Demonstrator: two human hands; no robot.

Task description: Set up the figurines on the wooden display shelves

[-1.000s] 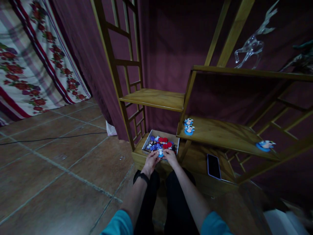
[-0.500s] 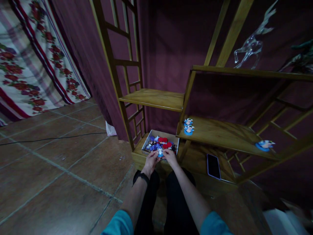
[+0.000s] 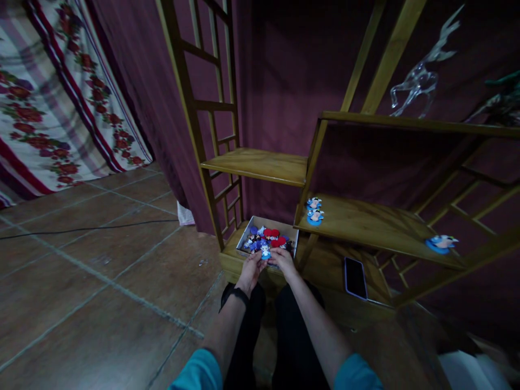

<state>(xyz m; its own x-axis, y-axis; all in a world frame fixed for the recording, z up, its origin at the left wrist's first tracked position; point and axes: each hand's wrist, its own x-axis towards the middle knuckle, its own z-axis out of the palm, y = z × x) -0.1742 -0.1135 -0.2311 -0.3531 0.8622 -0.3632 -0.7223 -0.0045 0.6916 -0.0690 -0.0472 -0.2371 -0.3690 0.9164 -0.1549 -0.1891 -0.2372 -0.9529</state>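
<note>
While both hands met in front of the knees, a small figurine (image 3: 265, 251) stood upright between their fingertips, its long axis running from a flat blue base up to a whitish head. The left hand (image 3: 251, 266) had its grip closed on the base from the left, and the right hand (image 3: 281, 258) pinched it from the right, so neither lay clearly nearer. How firmly each grip pressed was too small to tell.

Just beyond the grip lay an open box (image 3: 284, 226) with thin, pale walls. Its jumbled pile (image 3: 268, 236) of little figures, purple, red and dark, looked smooth and rounded, perhaps plastic.

To the right of the grip, on the lowest level, rested a phone (image 3: 355, 278), a flat dark rectangle with a lilac edge. Higher on that side, beyond the grip, ran a wooden shelf (image 3: 365, 222), yellowish brown and slightly glossy. Near its left end a pair of blue-based figures (image 3: 315, 216) sat close together, well apart from a single blue-based figure (image 3: 442, 242) at the right end.

Farther off, up and to the right of the grip, reared a clear, glassy deer (image 3: 418, 81) with slim legs. Far to the left, past a plum curtain (image 3: 142, 97) in soft folds, hung a flowered cloth (image 3: 40, 108) with red stripes.
</note>
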